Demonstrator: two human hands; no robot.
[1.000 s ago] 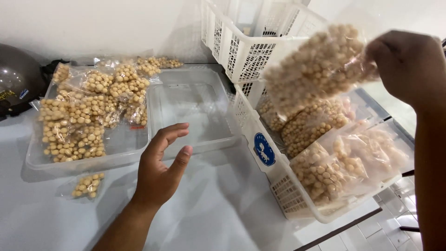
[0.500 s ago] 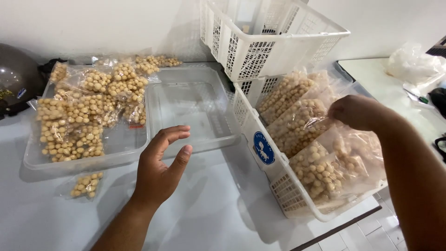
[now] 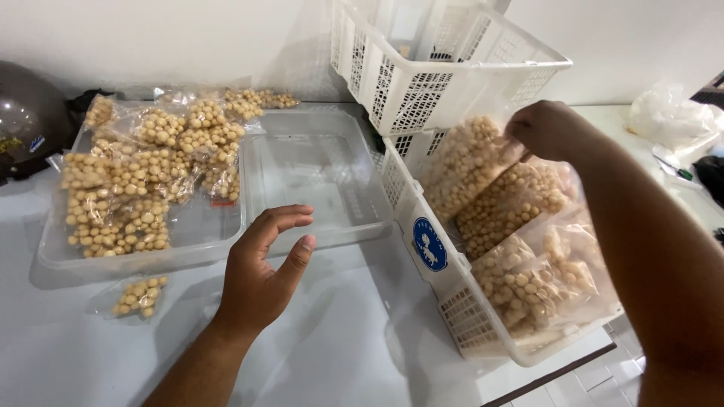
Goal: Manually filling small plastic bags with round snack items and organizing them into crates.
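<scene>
Right hand (image 3: 549, 128) pinches the top corner of a clear bag of round beige snack balls (image 3: 464, 166), fingers closed on the plastic. Bag is lifted, hanging tilted at the far end of the lower white slotted basket (image 3: 430, 249), just under the upper white basket (image 3: 445, 71) stacked over that end. More filled bags (image 3: 528, 271) lie packed inside the lower basket, nearer than the held one.

Left hand (image 3: 260, 275) is empty, fingers loosely spread and curled, hovering left of the lower basket, over the white table (image 3: 354, 347), touching nothing I can make out. Nearest thing to it is the empty clear tray (image 3: 317, 181), just beyond the fingertips and beside the basket's left wall. Left of that, a second clear tray (image 3: 192, 237) carries a pile of filled bags (image 3: 143, 177). One small bag (image 3: 139, 296) lies on the table in front of that tray. Dark helmet (image 3: 26, 120) far left of the basket, against the wall.
</scene>
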